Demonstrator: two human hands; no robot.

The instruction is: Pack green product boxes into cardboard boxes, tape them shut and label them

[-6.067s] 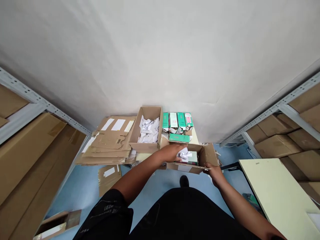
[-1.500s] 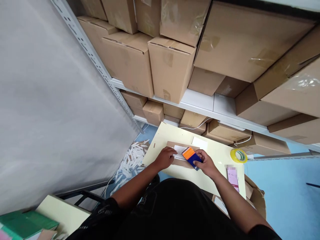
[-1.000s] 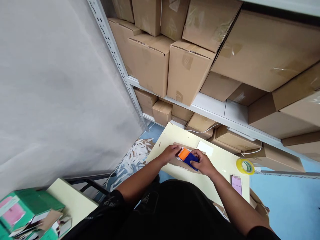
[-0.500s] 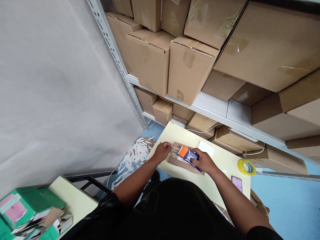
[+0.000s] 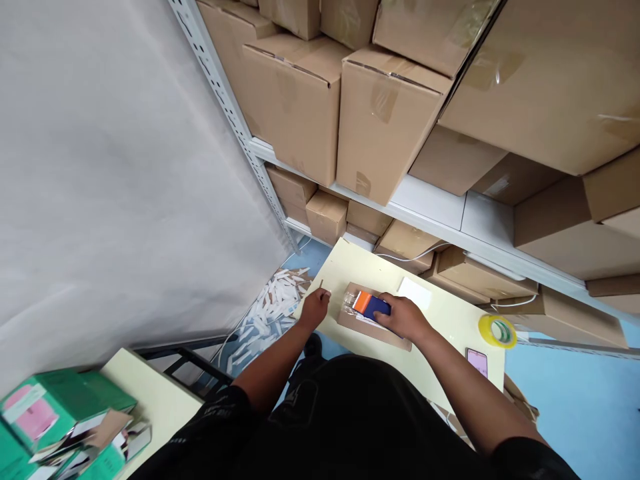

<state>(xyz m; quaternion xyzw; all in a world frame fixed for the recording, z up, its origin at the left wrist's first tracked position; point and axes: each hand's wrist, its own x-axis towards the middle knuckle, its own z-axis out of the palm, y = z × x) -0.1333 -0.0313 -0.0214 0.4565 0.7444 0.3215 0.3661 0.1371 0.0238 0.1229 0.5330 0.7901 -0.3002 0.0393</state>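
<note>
My right hand (image 5: pixel 404 316) grips a flat orange-and-blue pack (image 5: pixel 369 305), whose exact kind I cannot make out. The pack lies over a small brown cardboard box (image 5: pixel 350 321) on the pale yellow table (image 5: pixel 340 267). Shiny clear tape (image 5: pixel 349 302) shows at the box's left end, beside the orange part. My left hand (image 5: pixel 316 308) is closed above the table's left edge, apart from the box. Whether anything small is between its fingers is hidden.
A yellow tape roll (image 5: pixel 497 331) and a phone (image 5: pixel 477 361) lie at the table's right. Behind the box is a white sheet (image 5: pixel 414 292). Shelves (image 5: pixel 425 210) of cartons stand beyond. White scraps (image 5: pixel 280 297) litter the floor; green boxes (image 5: pixel 65 407) sit at lower left.
My left hand has drawn away from the clear tape, to the left and down. The orange-and-blue pack has turned a little in my right hand, which stays over the box.
</note>
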